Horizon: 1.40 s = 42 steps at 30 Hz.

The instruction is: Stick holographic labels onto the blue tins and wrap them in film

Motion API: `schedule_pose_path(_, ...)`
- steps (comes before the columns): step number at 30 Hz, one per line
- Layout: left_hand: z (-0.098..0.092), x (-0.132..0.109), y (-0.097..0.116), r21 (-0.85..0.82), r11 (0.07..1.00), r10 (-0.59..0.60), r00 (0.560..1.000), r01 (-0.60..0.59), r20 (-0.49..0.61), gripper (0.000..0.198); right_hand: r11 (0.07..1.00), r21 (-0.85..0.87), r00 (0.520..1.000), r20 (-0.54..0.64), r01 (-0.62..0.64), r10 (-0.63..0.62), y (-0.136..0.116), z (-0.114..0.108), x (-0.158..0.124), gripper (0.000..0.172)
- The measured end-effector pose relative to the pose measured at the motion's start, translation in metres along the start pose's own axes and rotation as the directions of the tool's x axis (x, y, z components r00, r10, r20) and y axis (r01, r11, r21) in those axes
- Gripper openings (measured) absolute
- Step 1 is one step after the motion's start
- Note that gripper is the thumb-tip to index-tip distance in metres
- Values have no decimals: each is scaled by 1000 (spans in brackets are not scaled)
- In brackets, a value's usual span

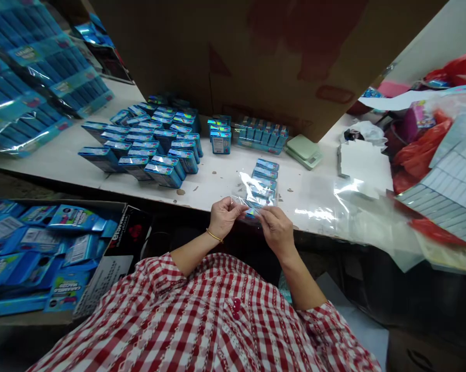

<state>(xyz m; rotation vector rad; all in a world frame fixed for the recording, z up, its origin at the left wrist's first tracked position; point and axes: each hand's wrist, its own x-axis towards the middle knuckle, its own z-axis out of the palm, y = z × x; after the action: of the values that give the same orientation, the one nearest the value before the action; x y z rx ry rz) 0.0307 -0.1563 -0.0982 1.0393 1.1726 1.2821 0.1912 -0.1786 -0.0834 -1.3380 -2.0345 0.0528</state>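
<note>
Left hand (224, 217) and right hand (277, 231) pinch tight the mouth of a clear plastic bag (245, 187) of blue boxes (264, 175), held taut at the table (213, 178) edge

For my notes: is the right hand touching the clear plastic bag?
Touching: the head view shows the right hand gripping the clear plastic bag.

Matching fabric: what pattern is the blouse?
The blouse is red and white gingham check, clearest in the head view.

Ahead, blue boxes (264, 178) block the hands (223, 217); white table (213, 178) leaves a gap leftward, plastic sheeting (357, 217) lies rightward.
</note>
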Motion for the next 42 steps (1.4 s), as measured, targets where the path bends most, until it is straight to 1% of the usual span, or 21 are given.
schedule_pose_path(2,-8,3,-2,196,973,123,992,-122,7,38,998,-53,999,-40,-15,13,5,-7,5,23)
schedule_pose_path(5,-18,8,2,398,883,279,960,-250,-16,25,959,-284,996,-83,18,-44,-2,-15,11,23)
schedule_pose_path(7,-21,12,12,444,842,356,934,-305,-34,24,911,-390,988,-6,138,-153,-12,-15,13,21)
schedule_pose_path(10,-24,16,32,468,787,412,907,-402,86,24,878,-416,972,80,235,-223,-18,-17,12,21)
schedule_pose_path(12,-26,16,42,463,770,418,895,-439,155,20,899,-416,991,55,137,-126,-12,-21,10,24)
schedule_pose_path(14,-27,16,45,439,784,425,895,-439,137,20,904,-424,998,-18,-62,60,3,-27,10,26)
schedule_pose_path(17,-23,25,35,364,846,402,915,-390,45,24,865,-389,948,-112,-317,297,35,-29,17,28)
schedule_pose_path(20,-13,53,18,314,886,350,936,-342,31,25,870,-202,893,-92,-450,441,68,-18,41,32)
schedule_pose_path(22,-3,80,13,332,884,314,945,-327,94,24,844,-37,844,-74,-534,531,86,-11,65,36)
schedule_pose_path(25,11,118,25,321,891,286,945,-323,157,29,823,159,808,-159,-546,567,97,-13,104,41)
schedule_pose_path(27,19,132,45,230,872,410,902,-431,135,34,872,226,816,-313,-433,486,92,-26,125,43)
schedule_pose_path(28,22,136,57,170,840,504,857,-515,108,35,901,236,803,-410,-364,432,86,-34,133,43)
schedule_pose_path(30,28,138,79,48,756,653,757,-653,20,36,940,239,735,-586,-245,341,72,-48,145,44)
schedule_pose_path(31,31,139,87,-13,736,677,736,-677,-24,37,946,247,693,-646,-208,321,66,-52,149,45)
schedule_pose_path(32,35,141,92,-71,744,662,747,-665,-57,39,944,270,660,-677,-190,327,62,-53,153,47)
schedule_pose_path(34,42,148,89,-169,839,510,856,-517,-84,42,899,386,642,-640,-206,422,65,-44,160,51)
schedule_pose_path(36,50,162,74,-240,941,229,971,-240,-76,41,765,570,642,-473,-299,603,79,-24,166,53)
schedule_pose_path(37,54,169,64,-276,956,83,994,-100,-75,39,658,658,617,-358,-366,701,89,-12,170,51)
schedule_pose_path(39,59,184,44,-355,930,-133,988,96,-79,33,409,775,511,-131,-481,849,109,10,174,42)
schedule_pose_path(41,62,197,29,-420,889,-240,967,183,-86,24,203,829,400,27,-522,916,125,27,176,26)
schedule_pose_path(42,63,201,23,-444,872,-270,959,204,-90,20,136,843,369,78,-520,926,130,32,176,19)
